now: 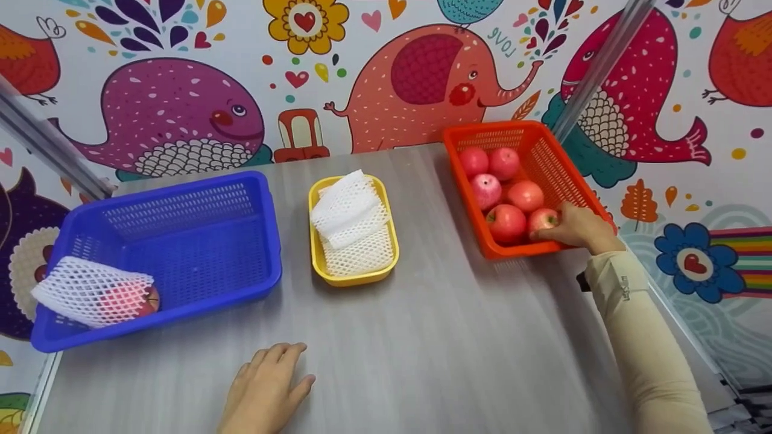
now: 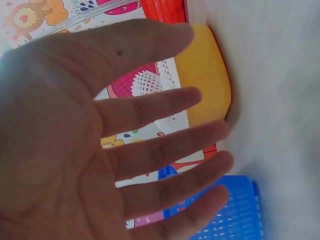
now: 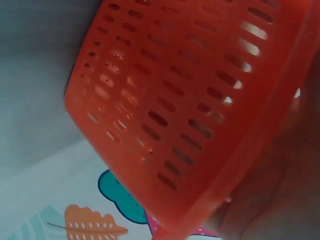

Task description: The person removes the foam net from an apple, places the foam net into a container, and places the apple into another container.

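In the head view my right hand [image 1: 582,228] reaches over the near right rim of the red basket [image 1: 491,250]. It grips an apple [image 1: 543,218] in the near right corner, thumb on its near side. Several other red apples [image 1: 506,222] lie beside it. From the right wrist, the basket's slotted wall [image 3: 175,100] covers the apples and hides the fingertips. Above the near part of the table, my left hand [image 1: 265,386] is empty; the left wrist view shows its fingers [image 2: 165,150] straight and spread.
A yellow basket [image 1: 356,280] holding white foam nets [image 1: 350,211] stands mid-table. At left, a blue basket [image 1: 199,241] contains an apple [image 1: 151,299] in a foam net [image 1: 78,292]. A patterned wall [image 1: 241,36] and metal posts [image 1: 603,66] border the grey table [image 1: 422,349].
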A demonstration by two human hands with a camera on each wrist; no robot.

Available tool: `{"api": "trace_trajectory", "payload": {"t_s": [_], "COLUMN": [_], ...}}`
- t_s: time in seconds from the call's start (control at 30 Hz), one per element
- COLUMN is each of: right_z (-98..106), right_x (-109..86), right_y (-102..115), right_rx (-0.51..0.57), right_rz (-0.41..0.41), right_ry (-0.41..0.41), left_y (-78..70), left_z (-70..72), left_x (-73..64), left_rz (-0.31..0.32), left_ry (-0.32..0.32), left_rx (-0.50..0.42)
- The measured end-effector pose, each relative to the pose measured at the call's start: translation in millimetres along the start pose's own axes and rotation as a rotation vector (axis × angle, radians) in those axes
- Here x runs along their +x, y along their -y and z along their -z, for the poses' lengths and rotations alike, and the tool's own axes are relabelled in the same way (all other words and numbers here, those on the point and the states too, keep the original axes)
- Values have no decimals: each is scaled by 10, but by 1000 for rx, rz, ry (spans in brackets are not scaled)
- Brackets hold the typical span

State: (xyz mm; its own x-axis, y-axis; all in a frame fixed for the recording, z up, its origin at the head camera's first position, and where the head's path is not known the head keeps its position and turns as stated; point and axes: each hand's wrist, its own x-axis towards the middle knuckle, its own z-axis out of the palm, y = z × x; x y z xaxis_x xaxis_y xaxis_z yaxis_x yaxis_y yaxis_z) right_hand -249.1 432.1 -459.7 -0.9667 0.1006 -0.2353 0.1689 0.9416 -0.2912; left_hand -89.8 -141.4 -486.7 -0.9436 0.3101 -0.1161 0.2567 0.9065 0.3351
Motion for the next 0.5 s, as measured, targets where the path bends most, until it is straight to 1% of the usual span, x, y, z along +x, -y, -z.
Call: {"api": "trace_trajectory", "payload": {"t_s": [0.13, 0.3, 0.4, 0.5], "right_z": [5, 6, 16, 11], "right_x": [38, 45, -29, -225], "right_y": [21, 62, 101, 230], "right_rx": [11, 24, 10, 14], "right_rz": [-14, -18, -3, 30], "right_ry": [28, 9, -46, -161], "left_y": [-1, 8, 23, 56], "left_z": [11, 33, 69, 123], "left_x": [1, 8, 3, -1], "left_rz": [9, 25, 37, 53], "left_ry": [10, 19, 20, 25], "left_rx": [-3, -2, -2, -8]}}
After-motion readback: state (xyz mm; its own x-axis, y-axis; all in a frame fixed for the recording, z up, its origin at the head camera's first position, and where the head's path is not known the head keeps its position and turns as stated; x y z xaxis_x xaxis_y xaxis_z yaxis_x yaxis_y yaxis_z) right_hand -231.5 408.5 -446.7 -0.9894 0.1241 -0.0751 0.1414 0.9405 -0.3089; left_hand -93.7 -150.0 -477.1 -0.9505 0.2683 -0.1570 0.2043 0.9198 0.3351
